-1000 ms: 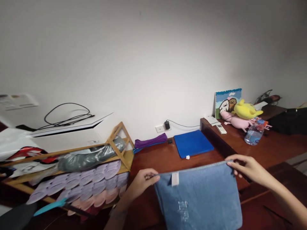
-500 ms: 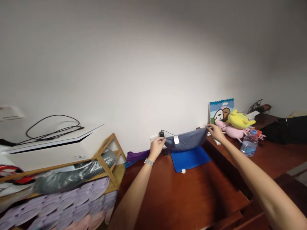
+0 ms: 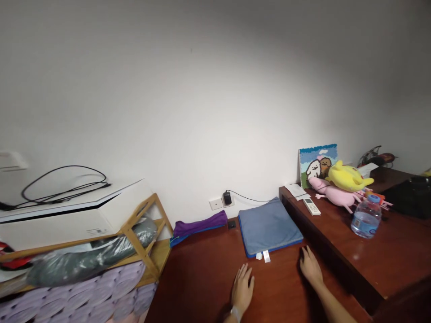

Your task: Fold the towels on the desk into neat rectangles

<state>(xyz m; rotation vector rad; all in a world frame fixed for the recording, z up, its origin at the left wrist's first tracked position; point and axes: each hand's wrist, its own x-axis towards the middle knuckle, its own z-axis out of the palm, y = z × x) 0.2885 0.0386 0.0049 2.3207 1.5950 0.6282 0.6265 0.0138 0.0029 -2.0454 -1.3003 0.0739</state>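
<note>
On a brown desk (image 3: pixel 202 269) against a white wall (image 3: pixel 188 112), grey-blue cloth (image 3: pixel 269 226), left hand (image 3: pixel 242 289), right hand (image 3: pixel 310 268), grip spread.

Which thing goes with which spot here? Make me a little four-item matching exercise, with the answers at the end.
Things:
1. Flat grey-blue rectangular cloth
2. Crumpled purple cloth
3. Clear plastic bottle with a blue cap
4. Yellow plush toy

Places:
A. Resting on a pink plush toy
B. Just beyond the fingers of the person's right hand
C. Standing upright on the reddish-brown right-hand desk
D. Next to the light wooden rack

Pairs: 1-B, 2-D, 3-C, 4-A
</note>
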